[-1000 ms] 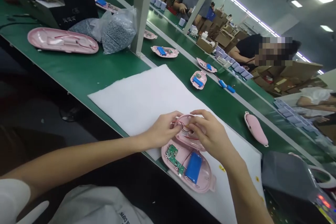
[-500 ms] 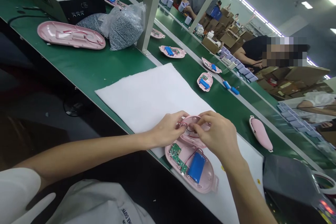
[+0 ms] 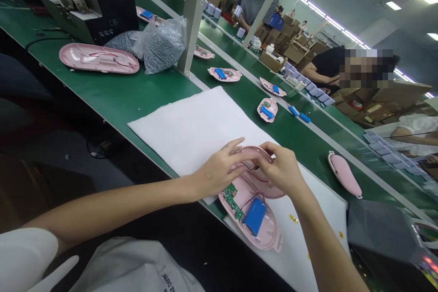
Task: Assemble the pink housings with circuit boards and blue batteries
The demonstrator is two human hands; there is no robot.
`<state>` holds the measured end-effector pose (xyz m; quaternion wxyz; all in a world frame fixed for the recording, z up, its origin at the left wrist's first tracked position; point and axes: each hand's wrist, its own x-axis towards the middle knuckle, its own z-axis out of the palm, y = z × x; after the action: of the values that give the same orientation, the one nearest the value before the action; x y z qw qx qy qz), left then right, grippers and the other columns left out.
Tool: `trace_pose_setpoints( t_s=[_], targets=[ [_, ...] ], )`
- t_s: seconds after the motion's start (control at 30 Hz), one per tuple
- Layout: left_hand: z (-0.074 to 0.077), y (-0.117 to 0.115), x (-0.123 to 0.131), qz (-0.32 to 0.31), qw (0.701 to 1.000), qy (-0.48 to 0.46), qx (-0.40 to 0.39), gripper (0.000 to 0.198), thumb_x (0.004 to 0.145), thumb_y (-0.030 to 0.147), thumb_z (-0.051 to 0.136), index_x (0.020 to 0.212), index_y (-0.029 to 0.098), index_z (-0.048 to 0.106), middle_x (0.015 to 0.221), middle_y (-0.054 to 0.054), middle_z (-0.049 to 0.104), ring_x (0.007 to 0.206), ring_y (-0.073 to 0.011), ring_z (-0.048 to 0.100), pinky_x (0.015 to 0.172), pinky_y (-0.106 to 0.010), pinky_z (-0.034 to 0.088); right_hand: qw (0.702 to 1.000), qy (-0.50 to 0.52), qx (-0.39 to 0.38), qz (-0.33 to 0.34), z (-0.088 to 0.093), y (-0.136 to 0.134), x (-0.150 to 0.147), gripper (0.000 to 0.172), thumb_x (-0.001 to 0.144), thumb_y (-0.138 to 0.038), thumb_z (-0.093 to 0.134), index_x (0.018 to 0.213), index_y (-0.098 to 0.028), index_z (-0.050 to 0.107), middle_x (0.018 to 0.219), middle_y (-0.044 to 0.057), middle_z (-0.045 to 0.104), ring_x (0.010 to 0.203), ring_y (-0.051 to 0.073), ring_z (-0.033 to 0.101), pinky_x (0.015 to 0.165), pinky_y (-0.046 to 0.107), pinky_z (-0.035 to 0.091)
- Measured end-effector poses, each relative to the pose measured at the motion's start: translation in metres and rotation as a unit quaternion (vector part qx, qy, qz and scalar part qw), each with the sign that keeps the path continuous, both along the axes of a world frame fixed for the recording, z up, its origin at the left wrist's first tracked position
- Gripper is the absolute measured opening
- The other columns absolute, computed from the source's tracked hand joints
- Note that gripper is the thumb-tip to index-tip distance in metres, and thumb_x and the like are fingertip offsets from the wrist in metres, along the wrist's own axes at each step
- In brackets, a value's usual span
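A pink plastic shell half (image 3: 270,187) stands tilted between my hands, with thin red wires inside it. My right hand (image 3: 284,166) grips its upper right edge, fingers curled around the rim. My left hand (image 3: 219,169) is at the left end of this half, thumb and index finger closed about it and reaching inside, one finger raised; the fingertips are partly hidden. Just below lies the matching pink shell half (image 3: 272,235), open side up. It holds a green circuit board (image 3: 233,201) and a blue battery pack (image 3: 255,216) joined by wires.
White padding (image 3: 191,118) covers part of the green bench. A long pink shell (image 3: 99,58), bags of small grey parts (image 3: 164,45) and a black machine (image 3: 112,13) stand left. A dark grey device (image 3: 383,237) is at right. Pink shells (image 3: 267,109) line the far strip; people work beyond.
The held shell half has tilted and shifted slightly right. My left hand has moved from pinching at the wires to reaching further across, its fingers straighter. My right hand has moved toward the rim.
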<state>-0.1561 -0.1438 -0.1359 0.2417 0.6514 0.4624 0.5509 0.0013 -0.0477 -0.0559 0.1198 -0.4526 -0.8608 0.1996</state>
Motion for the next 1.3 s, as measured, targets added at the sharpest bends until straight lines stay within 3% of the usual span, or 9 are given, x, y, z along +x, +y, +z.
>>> trace_pose_setpoints(
  t_s=[0.1,0.2,0.37,0.53,0.6,0.77,0.93,1.13,1.3],
  targets=[
    [-0.003,-0.004,0.000,0.053,0.989,0.101,0.095,0.022,0.099,0.024,0.052,0.099,0.015,0.072,0.147,-0.015,0.047,0.130,-0.0265,0.053,0.107,-0.042,0.051,1.000,0.011,0.010,-0.006,0.001,0.002,0.002,0.019,0.076,-0.037,0.057,0.076,-0.019,0.066,0.069,0.002,0.067,0.063,0.016,0.057,0.061,0.029,0.041],
    [-0.002,-0.003,0.000,0.074,0.969,0.153,0.179,0.020,0.098,0.017,0.051,0.099,0.014,0.071,0.128,-0.012,0.065,0.130,-0.0242,0.053,0.108,-0.043,0.049,1.000,0.022,0.006,0.009,0.003,0.002,0.004,0.018,0.078,-0.037,0.058,0.077,-0.020,0.066,0.070,0.002,0.067,0.064,0.017,0.058,0.060,0.028,0.042],
    [0.002,0.000,0.001,0.086,0.986,0.037,0.135,0.015,0.095,0.025,0.060,0.099,0.019,0.074,0.096,-0.006,0.075,0.098,-0.0206,0.066,0.088,-0.036,0.058,1.000,0.019,0.005,0.017,0.004,0.003,0.003,0.018,0.077,-0.036,0.059,0.076,-0.019,0.066,0.067,0.002,0.066,0.059,0.015,0.054,0.057,0.027,0.039],
    [0.013,-0.014,-0.003,-0.135,0.972,0.066,0.178,0.019,0.093,0.013,0.054,0.094,0.017,0.072,0.084,-0.006,0.074,0.079,-0.0176,0.067,0.078,-0.030,0.056,0.999,0.009,0.024,0.036,0.006,-0.002,-0.001,0.012,0.075,-0.029,0.057,0.076,-0.020,0.066,0.066,-0.001,0.064,0.056,0.013,0.051,0.055,0.026,0.038],
    [0.021,-0.014,-0.010,-0.171,0.966,0.068,0.184,0.016,0.088,0.016,0.055,0.096,0.015,0.069,0.082,-0.007,0.073,0.074,-0.0181,0.066,0.075,-0.031,0.054,0.998,0.005,0.019,0.052,0.008,-0.004,-0.002,0.011,0.075,-0.027,0.057,0.076,-0.020,0.066,0.068,-0.001,0.066,0.059,0.013,0.053,0.057,0.026,0.038],
    [0.038,0.022,-0.025,0.026,0.999,-0.007,-0.019,0.030,0.084,0.034,0.063,0.109,0.017,0.063,0.104,-0.009,0.069,0.085,-0.0196,0.065,0.076,-0.031,0.052,0.996,0.020,-0.006,0.086,0.009,-0.001,-0.003,0.014,0.076,-0.027,0.056,0.081,-0.020,0.068,0.070,0.000,0.067,0.060,0.013,0.055,0.058,0.026,0.039],
    [0.028,0.047,-0.024,-0.215,0.965,0.000,-0.149,0.035,0.090,0.046,0.059,0.098,0.014,0.068,0.092,-0.005,0.070,0.086,-0.0211,0.065,0.074,-0.027,0.048,0.995,0.048,-0.029,0.085,0.006,0.002,-0.002,0.013,0.077,-0.029,0.058,0.080,-0.020,0.067,0.073,0.001,0.068,0.065,0.014,0.057,0.061,0.027,0.042],
    [0.015,0.042,-0.019,-0.185,0.973,-0.004,-0.138,0.044,0.099,0.049,0.043,0.107,0.013,0.066,0.101,-0.007,0.070,0.095,-0.0217,0.063,0.082,-0.028,0.046,0.997,0.034,-0.051,0.044,0.004,0.001,0.005,0.015,0.082,-0.031,0.056,0.091,-0.021,0.062,0.082,0.001,0.070,0.072,0.016,0.061,0.067,0.029,0.044],
    [0.019,0.040,-0.021,-0.115,0.977,-0.031,-0.177,0.019,0.087,0.032,0.056,0.090,0.014,0.061,0.088,-0.004,0.067,0.081,-0.0195,0.061,0.068,-0.026,0.046,0.992,0.088,-0.095,0.010,-0.003,0.002,0.019,0.029,0.087,-0.046,0.054,0.088,-0.019,0.065,0.082,0.003,0.069,0.073,0.016,0.061,0.069,0.028,0.045]
  ],
)
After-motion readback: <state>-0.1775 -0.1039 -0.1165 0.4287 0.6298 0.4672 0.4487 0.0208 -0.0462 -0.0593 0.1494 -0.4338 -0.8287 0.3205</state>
